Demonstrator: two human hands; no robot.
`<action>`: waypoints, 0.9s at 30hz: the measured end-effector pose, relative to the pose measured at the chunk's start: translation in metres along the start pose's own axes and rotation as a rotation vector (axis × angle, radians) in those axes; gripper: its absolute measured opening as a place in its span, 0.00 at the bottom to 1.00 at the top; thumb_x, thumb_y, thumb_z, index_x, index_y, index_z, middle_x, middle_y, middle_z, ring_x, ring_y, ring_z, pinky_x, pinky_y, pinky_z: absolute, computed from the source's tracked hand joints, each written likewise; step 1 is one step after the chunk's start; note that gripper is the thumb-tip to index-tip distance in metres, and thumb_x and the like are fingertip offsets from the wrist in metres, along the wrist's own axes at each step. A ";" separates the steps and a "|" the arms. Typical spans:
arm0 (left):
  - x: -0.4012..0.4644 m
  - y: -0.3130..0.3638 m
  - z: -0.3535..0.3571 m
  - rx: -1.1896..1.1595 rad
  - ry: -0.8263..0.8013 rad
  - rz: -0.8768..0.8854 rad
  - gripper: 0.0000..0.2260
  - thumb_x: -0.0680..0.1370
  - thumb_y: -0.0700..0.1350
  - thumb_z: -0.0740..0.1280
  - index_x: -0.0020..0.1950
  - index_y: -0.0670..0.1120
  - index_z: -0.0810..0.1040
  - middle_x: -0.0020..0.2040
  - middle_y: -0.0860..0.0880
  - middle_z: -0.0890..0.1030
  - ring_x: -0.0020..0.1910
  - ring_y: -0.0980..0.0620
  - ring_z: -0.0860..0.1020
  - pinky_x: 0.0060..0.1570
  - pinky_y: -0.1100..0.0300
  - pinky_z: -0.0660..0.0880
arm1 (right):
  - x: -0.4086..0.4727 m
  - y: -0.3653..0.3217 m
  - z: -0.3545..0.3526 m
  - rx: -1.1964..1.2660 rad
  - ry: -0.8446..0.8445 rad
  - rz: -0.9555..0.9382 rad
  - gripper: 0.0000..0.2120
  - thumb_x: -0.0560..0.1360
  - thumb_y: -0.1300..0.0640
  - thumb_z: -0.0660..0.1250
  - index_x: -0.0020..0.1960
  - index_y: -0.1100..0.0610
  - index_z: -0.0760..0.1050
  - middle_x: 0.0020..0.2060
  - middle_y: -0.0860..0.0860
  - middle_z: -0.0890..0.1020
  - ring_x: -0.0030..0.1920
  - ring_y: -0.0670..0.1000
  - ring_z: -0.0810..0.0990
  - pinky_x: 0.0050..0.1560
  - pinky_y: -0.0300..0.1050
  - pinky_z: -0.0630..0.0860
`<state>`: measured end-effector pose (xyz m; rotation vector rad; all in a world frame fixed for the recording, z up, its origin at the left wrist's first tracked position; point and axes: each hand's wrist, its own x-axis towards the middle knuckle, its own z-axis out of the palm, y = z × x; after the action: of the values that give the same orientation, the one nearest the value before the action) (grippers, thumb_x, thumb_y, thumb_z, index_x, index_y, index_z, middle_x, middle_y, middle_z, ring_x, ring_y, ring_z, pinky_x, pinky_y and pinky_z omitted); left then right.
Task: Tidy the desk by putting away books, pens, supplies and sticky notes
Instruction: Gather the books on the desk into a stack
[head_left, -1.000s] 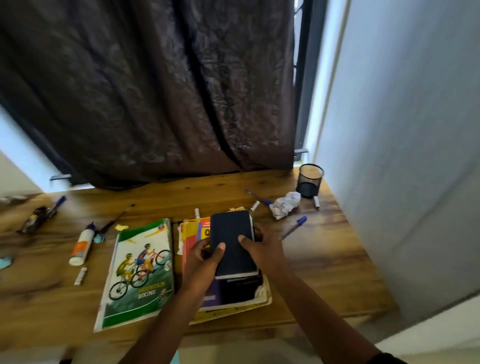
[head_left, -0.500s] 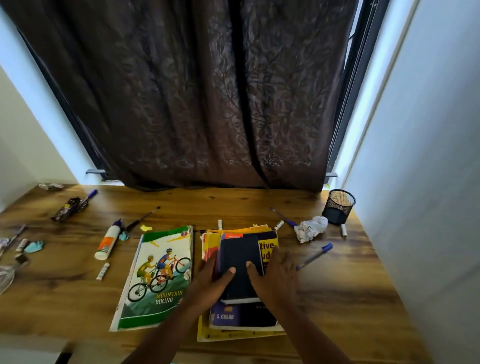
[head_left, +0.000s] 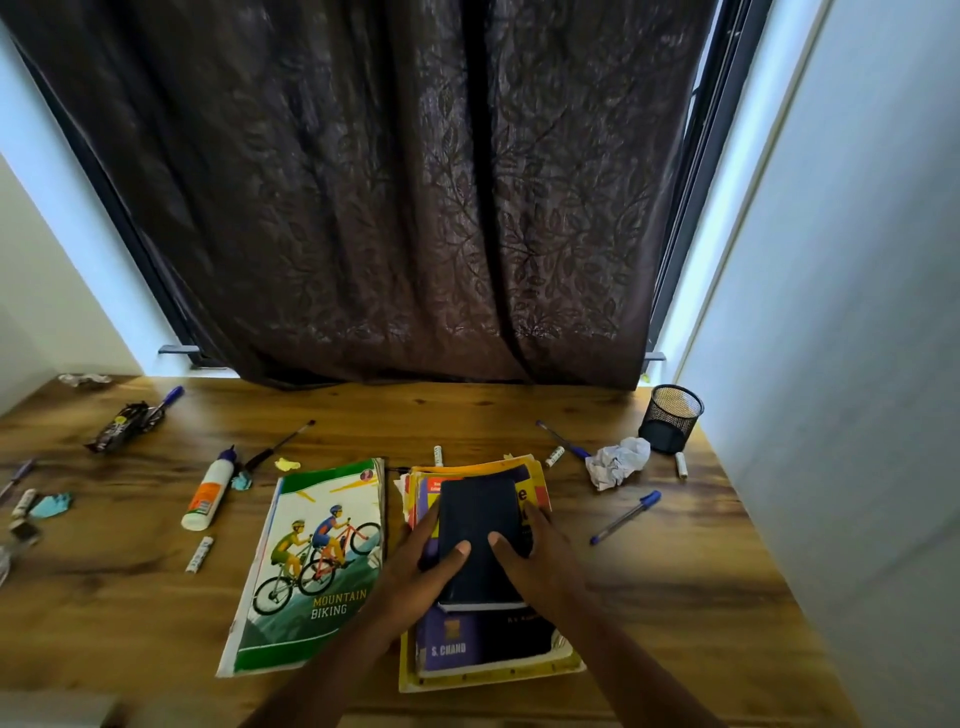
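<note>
- A dark leaf-patterned curtain (head_left: 415, 197) is seen across the upper frame, pale walls at both sides.
- A wooden desk (head_left: 675, 587) is seen across the lower half.
- A book stack (head_left: 488, 660) lies at lower centre; "S. CHAND" is read on its purple cover.
- A book (head_left: 317, 561) marked "MOUNTAIN BIKING" lies just left of the stack.
- A small dark notebook (head_left: 480, 519) lies on top of the stack, gripped at its sides by the left hand (head_left: 415, 566) and right hand (head_left: 535, 556), thumbs pressed on the cover.
- A mesh pen cup (head_left: 670, 418) stands at right.
- A glue bottle (head_left: 208, 491) lies at left.
- A blue pen (head_left: 623, 517) lies right of the stack.
</note>
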<state>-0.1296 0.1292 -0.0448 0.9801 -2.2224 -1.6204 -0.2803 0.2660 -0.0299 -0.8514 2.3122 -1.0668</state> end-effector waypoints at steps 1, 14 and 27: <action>0.001 0.000 0.000 0.037 -0.008 -0.010 0.30 0.69 0.74 0.67 0.68 0.82 0.57 0.75 0.57 0.67 0.69 0.54 0.74 0.65 0.51 0.77 | 0.000 0.000 0.002 0.006 -0.005 0.001 0.31 0.79 0.39 0.66 0.78 0.48 0.63 0.72 0.48 0.70 0.70 0.51 0.72 0.62 0.43 0.75; -0.043 -0.018 -0.001 0.428 -0.176 0.072 0.65 0.59 0.79 0.73 0.81 0.62 0.34 0.82 0.57 0.33 0.82 0.50 0.39 0.78 0.44 0.59 | -0.041 0.017 -0.012 -0.183 -0.154 -0.079 0.55 0.65 0.23 0.69 0.82 0.41 0.48 0.81 0.45 0.49 0.81 0.55 0.51 0.77 0.61 0.62; -0.059 -0.045 0.011 0.588 -0.083 0.237 0.64 0.60 0.79 0.70 0.82 0.57 0.36 0.80 0.57 0.30 0.83 0.47 0.43 0.73 0.45 0.69 | -0.049 0.046 -0.008 -0.572 -0.297 -0.277 0.73 0.62 0.33 0.79 0.80 0.55 0.28 0.78 0.60 0.27 0.79 0.66 0.32 0.77 0.67 0.53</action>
<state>-0.0733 0.1670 -0.0781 0.7288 -2.8185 -0.9358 -0.2661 0.3277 -0.0545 -1.4668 2.3018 -0.3198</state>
